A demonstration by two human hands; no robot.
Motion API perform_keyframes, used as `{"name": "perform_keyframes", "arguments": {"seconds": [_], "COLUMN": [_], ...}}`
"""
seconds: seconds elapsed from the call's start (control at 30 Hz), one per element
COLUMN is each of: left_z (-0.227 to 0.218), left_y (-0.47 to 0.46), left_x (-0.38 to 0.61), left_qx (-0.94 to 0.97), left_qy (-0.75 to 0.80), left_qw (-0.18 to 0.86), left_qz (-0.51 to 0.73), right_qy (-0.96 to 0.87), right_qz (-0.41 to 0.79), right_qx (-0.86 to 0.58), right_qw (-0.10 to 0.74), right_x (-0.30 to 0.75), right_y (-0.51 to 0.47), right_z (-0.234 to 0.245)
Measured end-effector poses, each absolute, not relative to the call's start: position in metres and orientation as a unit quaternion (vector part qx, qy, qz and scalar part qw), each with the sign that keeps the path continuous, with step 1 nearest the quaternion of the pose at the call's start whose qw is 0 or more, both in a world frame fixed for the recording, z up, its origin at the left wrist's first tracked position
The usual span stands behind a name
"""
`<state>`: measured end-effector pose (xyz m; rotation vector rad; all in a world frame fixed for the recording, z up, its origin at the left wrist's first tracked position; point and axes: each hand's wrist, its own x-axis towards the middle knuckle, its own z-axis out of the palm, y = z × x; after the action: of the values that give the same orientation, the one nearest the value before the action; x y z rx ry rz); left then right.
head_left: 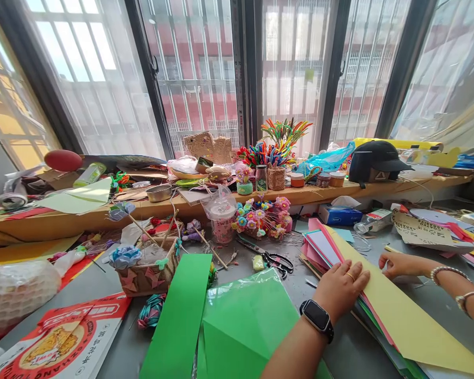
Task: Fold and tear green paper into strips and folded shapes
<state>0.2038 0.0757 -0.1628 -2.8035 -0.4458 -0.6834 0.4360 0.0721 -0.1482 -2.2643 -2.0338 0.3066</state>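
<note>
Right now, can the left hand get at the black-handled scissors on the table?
Probably yes. The left hand lies flat on the yellow sheet, and the scissors lie just to its left on the table. Only bare table and a small scrap lie between them; nothing covers the handles.

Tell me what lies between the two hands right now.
The yellow sheet, topmost of the coloured paper stack, fills that gap: the left hand lies flat on it, the right hand is at its far edge. Head view.

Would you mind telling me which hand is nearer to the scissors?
Left. The left hand rests on the yellow sheet just right of the scissors; the right hand is farther right, across the sheet.
</note>
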Motion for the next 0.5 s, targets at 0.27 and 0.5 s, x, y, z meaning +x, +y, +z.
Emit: {"name": "perform_keyframes", "arguments": {"seconds": [0.27,0.5], "left_z": [-0.165,-0.165], "left_y": [0.076,0.072], "left_x": [0.201,0.210], "left_qx": [-0.954,-0.948], "left_qy": [-0.154,-0.167], "left_qw": [0.087,0.063], "left_qz": [-0.243,-0.263], "right_qy": [-0.630,-0.578], "right_qz": [0.088,0.066], "right_qx": [-0.752,-0.766], "right_qw": [0.174,0.272], "right_x": [0.450,0.478], "right_y": [0.067,0.057], "right_z": [-0.132,-0.084]}}
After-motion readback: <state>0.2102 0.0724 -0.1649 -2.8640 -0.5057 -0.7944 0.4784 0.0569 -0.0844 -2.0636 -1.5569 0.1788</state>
